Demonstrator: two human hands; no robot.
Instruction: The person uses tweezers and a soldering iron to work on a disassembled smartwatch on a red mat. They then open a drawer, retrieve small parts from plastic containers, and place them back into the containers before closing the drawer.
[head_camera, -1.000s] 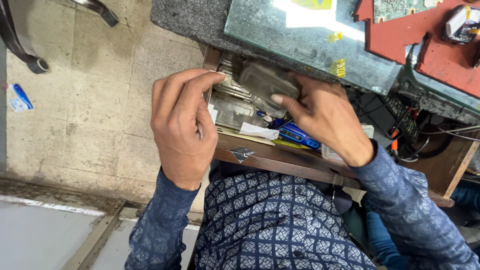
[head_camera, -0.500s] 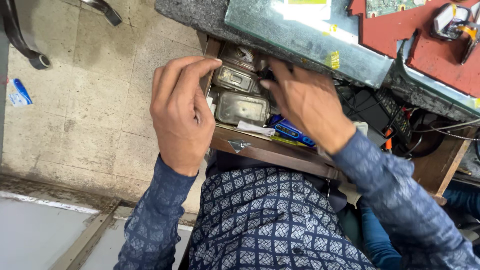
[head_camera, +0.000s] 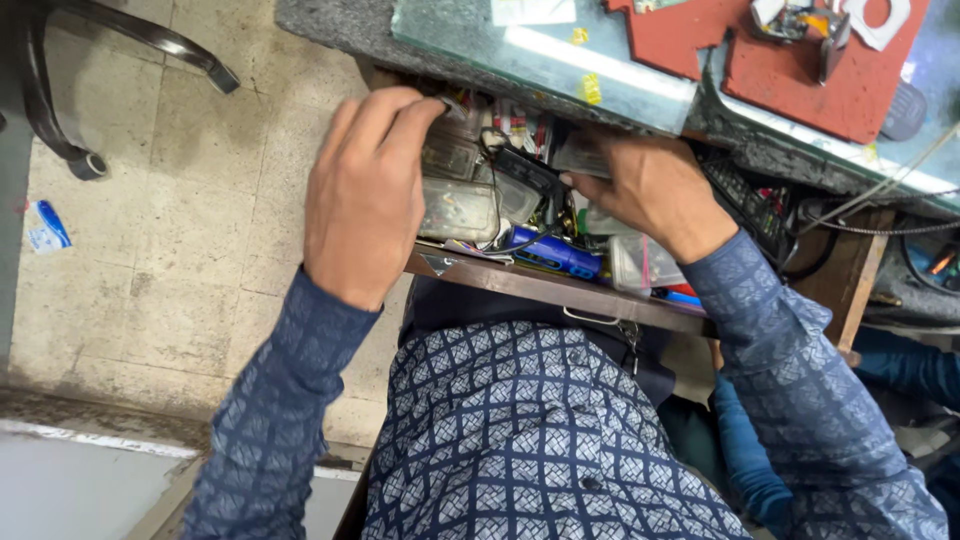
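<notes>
Both hands are deep in an open drawer (head_camera: 560, 285) under the surface (head_camera: 560, 60). The left hand (head_camera: 365, 195) curls its fingers over a clear plastic box (head_camera: 458, 208) at the drawer's 10 o'clock corner, apparently not lifting it. The right hand (head_camera: 650, 190), at 2 o'clock, has its fingertips buried among the clutter; its grip cannot be told. A blue tool (head_camera: 555, 255) lies between them at 6 o'clock. The search looks unfinished: nothing is out.

Two hands (head_camera: 365, 195), one drawer (head_camera: 560, 290)
</notes>
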